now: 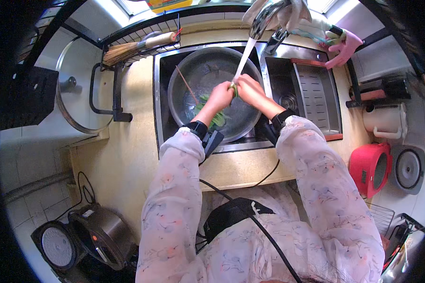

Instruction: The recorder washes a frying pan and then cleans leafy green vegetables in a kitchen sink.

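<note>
My left hand [219,96] and my right hand [248,89] meet above a round grey metal basin [246,116] in the left sink bowl. Between them they grip green vegetable stems [235,90], mostly covered by my fingers. A stream of water [245,58] from the chrome faucet [259,26] falls onto my right hand and the stems. Loose green leaves [217,119] lie low in the basin, partly behind my left hand and wrist. A thin reddish stick or stem [186,85] leans from the basin's left rim towards them.
A metal drainer [313,92] sits in the right bowl. A pink rubber glove [345,49] hangs at the back right. To the left are a bristle brush [124,53] in a wire rack and a glass lid [83,95]. Red [364,169] and dark [106,235] rice cookers stand open. Cables [216,189] cross before me.
</note>
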